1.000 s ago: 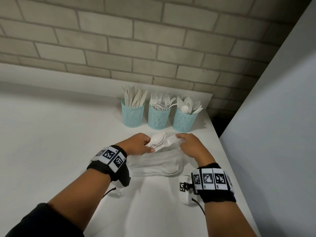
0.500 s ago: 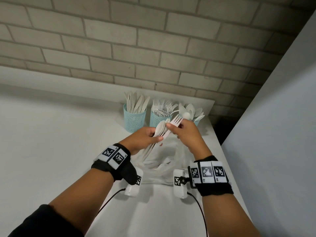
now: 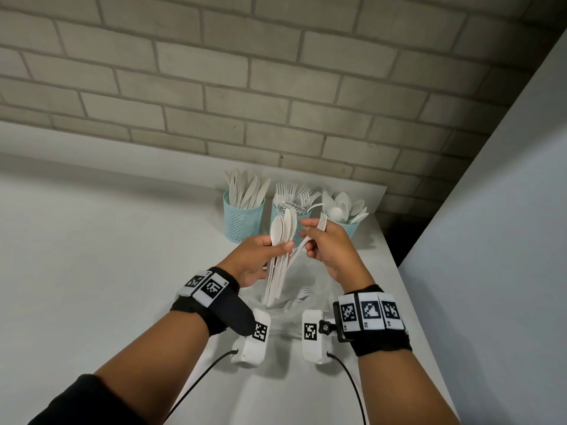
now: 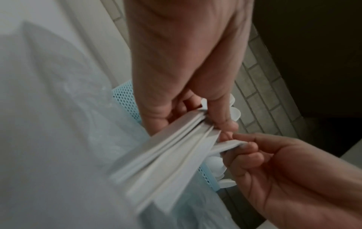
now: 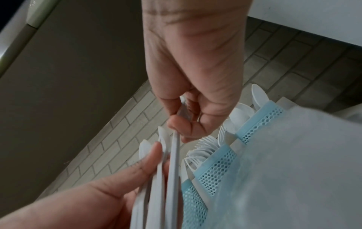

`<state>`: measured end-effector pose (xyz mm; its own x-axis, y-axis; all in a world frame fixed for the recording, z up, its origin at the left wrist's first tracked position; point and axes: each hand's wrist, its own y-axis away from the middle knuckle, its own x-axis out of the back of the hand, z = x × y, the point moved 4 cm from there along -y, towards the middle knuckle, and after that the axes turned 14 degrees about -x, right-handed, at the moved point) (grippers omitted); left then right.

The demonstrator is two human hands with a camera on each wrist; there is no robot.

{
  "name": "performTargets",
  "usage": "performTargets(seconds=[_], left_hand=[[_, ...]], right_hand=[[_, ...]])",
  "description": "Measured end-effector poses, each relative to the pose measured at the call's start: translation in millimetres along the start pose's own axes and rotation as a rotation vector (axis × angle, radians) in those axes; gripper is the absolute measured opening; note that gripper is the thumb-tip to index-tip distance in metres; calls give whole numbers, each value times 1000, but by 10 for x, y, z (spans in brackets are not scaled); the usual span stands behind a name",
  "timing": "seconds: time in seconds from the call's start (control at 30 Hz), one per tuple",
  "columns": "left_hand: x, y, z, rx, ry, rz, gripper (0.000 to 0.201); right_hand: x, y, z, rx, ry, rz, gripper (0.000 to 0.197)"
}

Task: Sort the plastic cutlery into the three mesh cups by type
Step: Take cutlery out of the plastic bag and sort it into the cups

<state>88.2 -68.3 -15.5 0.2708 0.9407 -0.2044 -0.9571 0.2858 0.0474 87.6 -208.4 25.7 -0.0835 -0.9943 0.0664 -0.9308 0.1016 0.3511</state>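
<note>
1. White plastic cutlery is the whole job: a bunch of spoons and other pieces [image 3: 280,253] stands fanned in the left hand [image 3: 256,259], held above the worktop [image 3: 92,271] in front of the three mesh cups.
2. Left fingers [image 4: 221,111] and thumb are curled round the handles at mid-length, clamping the bunch; its bowls point up toward the cups.
3. Right hand [image 3: 329,250] pinches a single fork [image 3: 310,240], its fingers [image 4: 248,148] closed on the handle, tines up; its lower end looks still caught in the bunch.
4. Handling, as I judge it: each piece is very light, thin and smooth, so pieces in a bunch will slide on one another. They are stiff along the handle yet will flex and could snap if levered sideways.
5. Best hold is on the flat handle near its middle, drawing the piece out lengthwise rather than twisting it.
6. Destinations: the knife cup [image 3: 244,217] at left, the fork cup [image 3: 290,210] in the middle, the spoon cup [image 3: 346,223] at right, all already well filled, standing close together.
7. More cutlery lies in a clear plastic bag [image 3: 299,299] on the worktop below the hands.
</note>
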Motion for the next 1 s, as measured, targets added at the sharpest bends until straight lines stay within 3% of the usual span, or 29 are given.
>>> performTargets(seconds=[0.2,0.5,0.77,1.0], left_hand=[[-12,-2,-21,-18,50,56,7],[-26,-14,-48,-26,156,74,15],[-43,-7,-89,-29,199,90,27],[-64,-19,-41,-84,192,110,14]], right_hand=[[-44,-6,27,58,37,-46,15],[-55,-34,61,19,36,-7,18],[-100,-13,56,79,93,-55,19],[-25,-64,69,86,49,137,14]])
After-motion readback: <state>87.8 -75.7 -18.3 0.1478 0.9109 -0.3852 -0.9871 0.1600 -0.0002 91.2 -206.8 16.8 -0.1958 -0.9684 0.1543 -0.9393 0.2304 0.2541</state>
